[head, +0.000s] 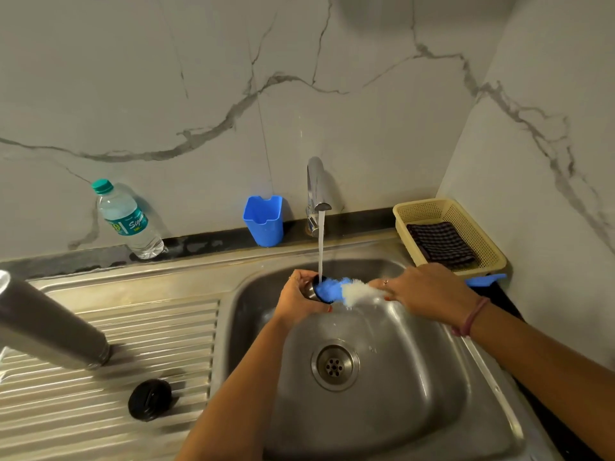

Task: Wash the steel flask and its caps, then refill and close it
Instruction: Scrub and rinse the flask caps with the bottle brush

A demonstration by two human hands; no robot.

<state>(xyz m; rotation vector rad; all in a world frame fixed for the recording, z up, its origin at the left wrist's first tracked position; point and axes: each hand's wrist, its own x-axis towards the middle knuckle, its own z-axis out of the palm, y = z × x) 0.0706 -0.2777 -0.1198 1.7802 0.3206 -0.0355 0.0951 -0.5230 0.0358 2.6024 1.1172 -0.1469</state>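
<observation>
Nearest, the steel flask [50,327] stands wet and probably slippery, while the left hand [301,296] grips a small cap [312,289] and the right hand [429,291] is closed on a soft brush [346,289].

The sink [382,410] is brushed stainless steel, dully reflective, with a ribbed steel drainboard [109,404] at nine o'clock that catches streaks of light. The tap [315,188] is polished chrome, mirror-bright. The steel flask [50,327] on the drainboard has a satin metal skin, and the black cap [150,399] beside it looks like matt plastic. The brush [342,289] has soft blue and white bristles, wet. At two o'clock, a pale perforated plastic basket [479,234] holds a dark checked cloth [441,242]. The blue cup [263,221] is smooth plastic; the water bottle [128,221] is clear plastic. The wall [199,78] is glossy veined marble.
</observation>
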